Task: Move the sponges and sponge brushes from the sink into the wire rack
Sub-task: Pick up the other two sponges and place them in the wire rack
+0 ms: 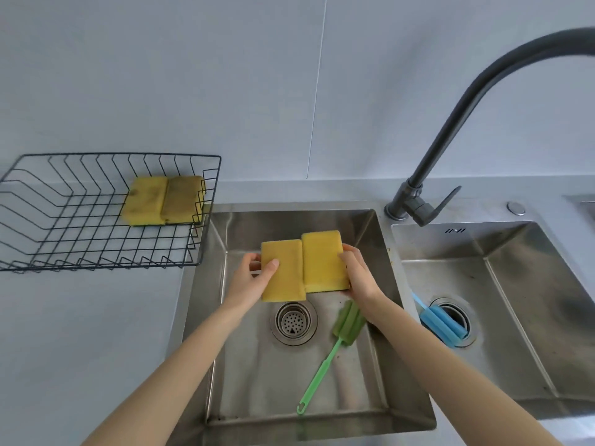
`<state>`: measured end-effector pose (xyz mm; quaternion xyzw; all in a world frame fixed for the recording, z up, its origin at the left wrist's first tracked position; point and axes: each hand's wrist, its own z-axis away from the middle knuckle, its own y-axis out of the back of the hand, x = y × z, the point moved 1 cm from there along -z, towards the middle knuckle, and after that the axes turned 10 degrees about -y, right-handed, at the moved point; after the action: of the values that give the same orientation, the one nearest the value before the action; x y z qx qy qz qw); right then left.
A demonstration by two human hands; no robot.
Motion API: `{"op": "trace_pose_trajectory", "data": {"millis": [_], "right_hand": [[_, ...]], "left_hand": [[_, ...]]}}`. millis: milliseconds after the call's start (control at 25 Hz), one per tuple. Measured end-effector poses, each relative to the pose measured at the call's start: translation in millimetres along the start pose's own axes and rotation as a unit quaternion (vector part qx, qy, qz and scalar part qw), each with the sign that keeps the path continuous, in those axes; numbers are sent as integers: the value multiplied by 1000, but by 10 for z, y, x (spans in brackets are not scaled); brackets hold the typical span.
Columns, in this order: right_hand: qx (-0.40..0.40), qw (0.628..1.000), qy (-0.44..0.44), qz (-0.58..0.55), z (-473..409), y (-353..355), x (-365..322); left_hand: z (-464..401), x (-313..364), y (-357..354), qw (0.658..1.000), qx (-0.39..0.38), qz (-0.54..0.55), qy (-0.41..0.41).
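Two sponges lie in the wire rack. The left hand grips one yellow sponge, the right hand another, both above the sink. Outstanding: green sponge brush and blue sponge brush, each in a basin.

Four yellow sponges (two held, two racked), two sponge brushes.

dark faucet between basins
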<state>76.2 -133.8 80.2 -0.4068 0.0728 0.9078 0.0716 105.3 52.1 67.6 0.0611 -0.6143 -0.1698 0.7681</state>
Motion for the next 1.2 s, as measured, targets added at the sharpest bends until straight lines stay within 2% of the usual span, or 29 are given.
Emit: {"op": "trace_pose_trajectory", "data": {"millis": [280, 480, 640, 920, 1200], "right_hand": [[5, 995, 86, 47, 330, -53, -385], [41, 988, 133, 68, 502, -187, -532], [54, 984, 147, 82, 609, -436, -567], [42, 985, 145, 84, 640, -1046, -681], [19, 984, 150, 98, 526, -1692, -888]], "left_hand": [[121, 481, 387, 994, 36, 18, -106], [251, 575, 692, 988, -2, 50, -149], [346, 573, 947, 982, 21, 29, -184], [368, 468, 1557, 977, 77, -55, -190], [254, 341, 2178, 980, 104, -41, -168]]}}
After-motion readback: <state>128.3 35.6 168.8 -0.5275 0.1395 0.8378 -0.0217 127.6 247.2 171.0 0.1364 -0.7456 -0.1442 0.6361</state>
